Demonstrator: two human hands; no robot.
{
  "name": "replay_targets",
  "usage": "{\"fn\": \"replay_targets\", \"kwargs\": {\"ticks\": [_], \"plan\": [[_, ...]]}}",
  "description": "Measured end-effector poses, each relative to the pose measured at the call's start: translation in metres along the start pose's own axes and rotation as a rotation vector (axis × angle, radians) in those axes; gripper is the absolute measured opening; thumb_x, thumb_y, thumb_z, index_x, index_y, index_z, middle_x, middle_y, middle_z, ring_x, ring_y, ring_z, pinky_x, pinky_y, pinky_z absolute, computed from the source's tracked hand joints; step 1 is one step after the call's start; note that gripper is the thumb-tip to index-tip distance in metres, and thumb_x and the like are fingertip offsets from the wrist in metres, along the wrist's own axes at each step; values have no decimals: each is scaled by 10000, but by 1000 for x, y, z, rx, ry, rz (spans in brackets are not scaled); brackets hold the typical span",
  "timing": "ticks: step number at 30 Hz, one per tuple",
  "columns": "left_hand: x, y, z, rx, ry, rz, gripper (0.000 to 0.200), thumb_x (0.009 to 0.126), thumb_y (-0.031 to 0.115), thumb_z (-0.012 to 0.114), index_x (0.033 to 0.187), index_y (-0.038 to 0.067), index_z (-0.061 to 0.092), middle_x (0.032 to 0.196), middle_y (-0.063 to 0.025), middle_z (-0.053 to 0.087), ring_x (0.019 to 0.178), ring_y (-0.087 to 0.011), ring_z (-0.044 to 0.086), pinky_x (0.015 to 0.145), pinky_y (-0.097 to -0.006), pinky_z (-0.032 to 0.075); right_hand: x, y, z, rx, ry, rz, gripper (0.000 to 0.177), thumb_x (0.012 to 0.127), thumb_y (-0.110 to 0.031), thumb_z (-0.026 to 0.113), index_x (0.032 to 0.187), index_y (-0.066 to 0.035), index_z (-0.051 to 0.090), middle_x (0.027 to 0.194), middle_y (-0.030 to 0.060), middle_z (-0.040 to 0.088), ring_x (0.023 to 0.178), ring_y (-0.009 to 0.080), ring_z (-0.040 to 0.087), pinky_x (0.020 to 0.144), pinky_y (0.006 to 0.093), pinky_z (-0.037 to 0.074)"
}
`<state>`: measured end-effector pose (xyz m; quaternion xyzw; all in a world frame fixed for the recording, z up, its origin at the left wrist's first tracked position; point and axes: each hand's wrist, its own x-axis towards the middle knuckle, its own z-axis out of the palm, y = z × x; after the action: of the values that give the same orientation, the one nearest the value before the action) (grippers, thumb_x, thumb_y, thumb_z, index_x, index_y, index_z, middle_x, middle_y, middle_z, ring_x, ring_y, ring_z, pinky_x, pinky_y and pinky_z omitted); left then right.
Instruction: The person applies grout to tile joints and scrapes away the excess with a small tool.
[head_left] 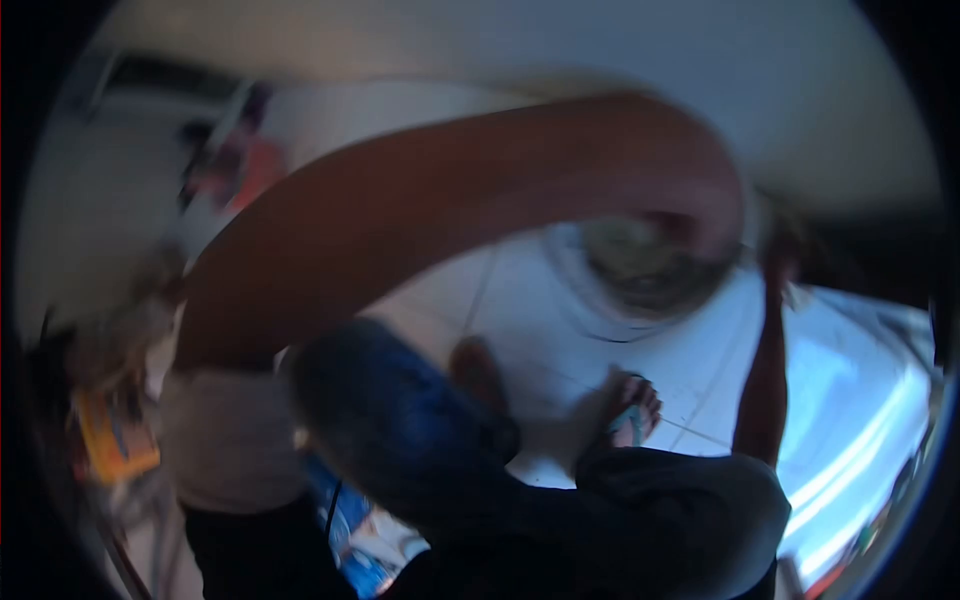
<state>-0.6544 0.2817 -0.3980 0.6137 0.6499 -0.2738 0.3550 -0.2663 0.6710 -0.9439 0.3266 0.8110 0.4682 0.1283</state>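
My left arm reaches across the view, and my left hand (705, 205) is bent down over a round container (574, 288) on the floor. Its fingertips overlap the greenish-brown contents (640, 265) inside, which are too blurred to name. Smeared by motion, the fingers of this hand do not show clearly. At the container's right side, my right hand (783, 258) is small and dark, close to the edge of a dark shape, its fingers blurred too. I cannot tell whether either hand holds something.
My bent knees (400, 400) and a sandalled foot (635, 410) are below the container on the white tiled floor (690, 385). A bright, shiny surface (850, 430) lies at the right. On the left are a yellow-orange item (118, 435) and a blurred reddish thing (260, 170).
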Motion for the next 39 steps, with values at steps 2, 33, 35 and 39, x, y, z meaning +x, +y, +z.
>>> {"fn": "replay_targets", "kwargs": {"ticks": [2,33,35,39], "plan": [[6,24,15,75,2,200,374,919,409,627,965,47,710,1004,-201,692,980,-383,651,887,-505,506,25,11,-43,565,57,89,485,1027,-319,488,1393,-3,529,1296,194,622,1039,289,662,775,469,559],[114,-80,43,-108,798,-268,525,1010,495,537,1241,24,551,1141,-219,672,1057,-428,655,898,-539,517,32,78,-200,894,-90,293,160,898,-128,581,1027,-58,646,1053,150,610,909,332,661,790,475,544],[122,-89,53,-187,832,-275,553,1013,517,521,1268,25,539,1133,-221,671,1082,-427,645,918,-535,505,31,68,-189,798,-52,226,148,886,-130,597,1005,-56,643,1033,148,611,886,327,660,773,473,543],[127,-87,56,-373,796,-295,615,1020,559,486,1325,28,534,1174,-230,665,1142,-432,619,971,-528,473,32,70,-170,658,63,146,128,865,-134,634,966,-55,637,949,149,637,801,331,684,762,455,560]]}}
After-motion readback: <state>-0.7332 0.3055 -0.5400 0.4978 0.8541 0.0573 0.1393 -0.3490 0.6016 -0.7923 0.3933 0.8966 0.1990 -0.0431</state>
